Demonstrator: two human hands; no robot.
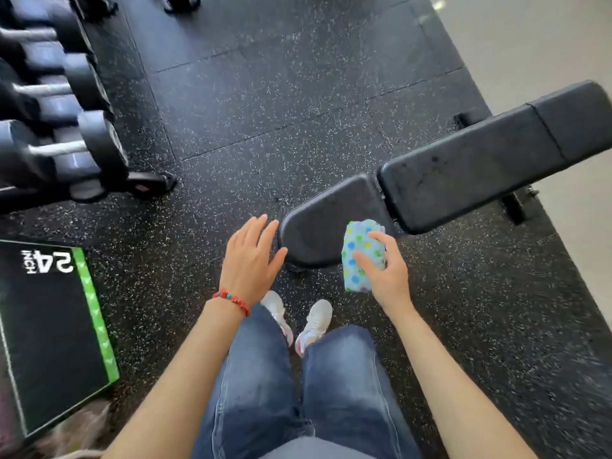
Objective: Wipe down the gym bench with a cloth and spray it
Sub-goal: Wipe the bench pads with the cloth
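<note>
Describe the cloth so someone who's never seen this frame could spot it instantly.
Start at the black gym bench running from the right edge toward the centre. At its near, rounded seat end, the right hand holds a folded cloth over the pad's edge. It is pale blue with bright multicoloured dots, the only patterned, light item against the black bench and speckled floor.

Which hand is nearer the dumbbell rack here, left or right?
Left. The left hand hangs open over the floor beside the bench seat, on the side toward the dumbbell rack. The right hand holds the cloth over the seat's far side.
</note>
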